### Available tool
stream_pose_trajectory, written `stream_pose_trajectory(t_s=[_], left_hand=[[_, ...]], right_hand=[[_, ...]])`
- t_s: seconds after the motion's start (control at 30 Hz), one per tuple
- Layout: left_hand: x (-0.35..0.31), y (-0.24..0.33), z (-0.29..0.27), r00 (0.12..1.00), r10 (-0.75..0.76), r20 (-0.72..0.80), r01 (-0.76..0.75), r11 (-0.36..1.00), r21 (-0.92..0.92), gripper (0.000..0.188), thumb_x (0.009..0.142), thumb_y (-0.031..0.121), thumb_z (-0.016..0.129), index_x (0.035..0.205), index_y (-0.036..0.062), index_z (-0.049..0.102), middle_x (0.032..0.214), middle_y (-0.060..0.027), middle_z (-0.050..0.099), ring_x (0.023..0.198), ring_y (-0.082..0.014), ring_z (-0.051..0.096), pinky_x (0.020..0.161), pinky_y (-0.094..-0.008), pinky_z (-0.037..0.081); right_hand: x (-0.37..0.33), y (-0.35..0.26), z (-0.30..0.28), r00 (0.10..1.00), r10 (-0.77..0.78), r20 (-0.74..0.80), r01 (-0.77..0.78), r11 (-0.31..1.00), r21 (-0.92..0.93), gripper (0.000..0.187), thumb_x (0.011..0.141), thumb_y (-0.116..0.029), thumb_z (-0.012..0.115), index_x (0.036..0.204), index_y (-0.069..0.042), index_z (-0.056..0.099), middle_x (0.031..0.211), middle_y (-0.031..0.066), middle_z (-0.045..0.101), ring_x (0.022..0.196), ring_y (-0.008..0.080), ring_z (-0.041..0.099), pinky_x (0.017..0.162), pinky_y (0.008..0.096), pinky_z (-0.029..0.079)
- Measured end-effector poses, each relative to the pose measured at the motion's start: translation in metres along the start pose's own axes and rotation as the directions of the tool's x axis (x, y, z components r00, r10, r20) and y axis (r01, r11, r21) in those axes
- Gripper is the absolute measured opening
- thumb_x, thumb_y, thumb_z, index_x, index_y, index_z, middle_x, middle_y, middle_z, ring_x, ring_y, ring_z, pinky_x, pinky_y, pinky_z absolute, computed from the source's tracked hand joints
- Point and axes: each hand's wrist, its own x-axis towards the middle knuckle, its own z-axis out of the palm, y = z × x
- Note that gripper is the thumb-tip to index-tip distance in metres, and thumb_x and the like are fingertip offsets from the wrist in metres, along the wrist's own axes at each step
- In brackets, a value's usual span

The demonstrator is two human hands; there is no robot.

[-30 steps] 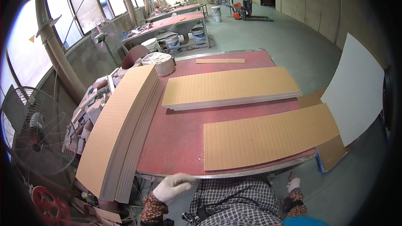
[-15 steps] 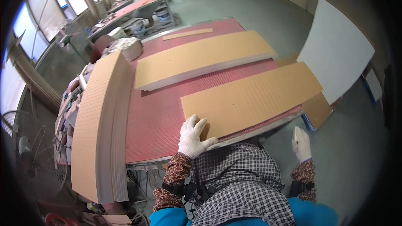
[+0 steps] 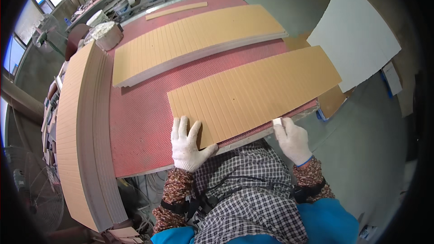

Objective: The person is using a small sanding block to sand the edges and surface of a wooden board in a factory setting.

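Note:
A long tan board (image 3: 253, 95) with parallel grooves lies at the near edge of the table. My left hand (image 3: 186, 149), in a white knit glove, rests on the board's near left corner with its fingers spread. My right hand (image 3: 294, 142), gloved the same way, is closed around a small white block (image 3: 277, 121). That block is at the board's near long edge; whether it touches the edge I cannot tell. Most of the block is hidden by the fingers.
Beyond the board lies a stack of similar grooved boards (image 3: 199, 40) on the red mesh-covered table (image 3: 140, 122). Another tall stack (image 3: 70, 140) runs along the left side. A thin strip (image 3: 176, 11) and a white tub (image 3: 107, 35) are farther back. A white sheet (image 3: 355, 36) stands at the right.
My right hand has come from beside the table, up and left, to the board's near edge with the white block. My left hand stays on the corner. The view has shifted.

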Motion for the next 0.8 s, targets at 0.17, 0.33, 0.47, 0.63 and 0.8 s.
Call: stream_pose_trajectory(t_s=[0.17, 0.33, 0.47, 0.63, 0.8], left_hand=[[0.001, -0.003, 0.007, 0.999, 0.031, -0.022, -0.031, 1.0, -0.002, 0.092, 0.068, 0.043, 0.094, 0.143, 0.0046, 0.058, 0.158, -0.0302, 0.039, 0.152, -0.054, 0.029, 0.122, -0.0637, 0.034], [0.003, -0.004, 0.007, 0.997, 0.057, -0.044, -0.058, 0.998, -0.026, 0.091, 0.068, 0.045, 0.093, 0.141, 0.0048, 0.057, 0.153, -0.028, 0.041, 0.149, -0.0521, 0.033, 0.12, -0.0652, 0.033], [0.003, -0.003, 0.006, 0.995, 0.069, -0.069, -0.073, 0.996, -0.05, 0.09, 0.068, 0.045, 0.093, 0.141, 0.005, 0.057, 0.152, -0.0275, 0.042, 0.148, -0.0517, 0.033, 0.12, -0.0656, 0.032], [0.001, -0.006, 0.007, 0.997, 0.062, -0.04, -0.064, 0.996, -0.054, 0.092, 0.069, 0.044, 0.093, 0.144, 0.0051, 0.057, 0.158, -0.0287, 0.04, 0.153, -0.053, 0.028, 0.123, -0.0657, 0.031], [0.003, -0.005, 0.006, 0.996, 0.064, -0.055, -0.068, 0.995, -0.069, 0.092, 0.068, 0.045, 0.092, 0.143, 0.0049, 0.057, 0.156, -0.0287, 0.042, 0.152, -0.0529, 0.03, 0.123, -0.066, 0.03]], right_hand=[[0.0, -0.016, 0.024, 0.982, -0.186, 0.009, 0.186, 0.976, -0.114, 0.019, 0.105, -0.026, 0.063, 0.101, -0.007, 0.063, 0.065, 0.0144, 0.067, 0.058, 0.0361, 0.068, 0.052, 0.0479, 0.052], [-0.001, -0.029, 0.036, 0.961, -0.277, 0.021, 0.274, 0.932, -0.237, 0.015, 0.104, -0.022, 0.063, 0.101, -0.008, 0.062, 0.062, 0.0083, 0.062, 0.053, 0.0289, 0.067, 0.047, 0.043, 0.05], [-0.001, -0.031, 0.037, 0.925, -0.376, 0.048, 0.365, 0.849, -0.382, 0.013, 0.101, -0.02, 0.065, 0.099, -0.008, 0.061, 0.064, 0.0061, 0.061, 0.054, 0.026, 0.068, 0.046, 0.0421, 0.05], [0.005, -0.032, 0.04, 0.954, -0.291, 0.068, 0.294, 0.872, -0.392, 0.018, 0.104, -0.023, 0.062, 0.094, -0.008, 0.059, 0.059, 0.0079, 0.061, 0.05, 0.0279, 0.066, 0.044, 0.0423, 0.049], [0.039, -0.035, 0.046, 0.944, -0.32, 0.077, 0.326, 0.875, -0.359, 0.024, 0.107, -0.025, 0.059, 0.09, -0.009, 0.058, 0.054, 0.0113, 0.061, 0.048, 0.03, 0.065, 0.043, 0.0424, 0.048]])
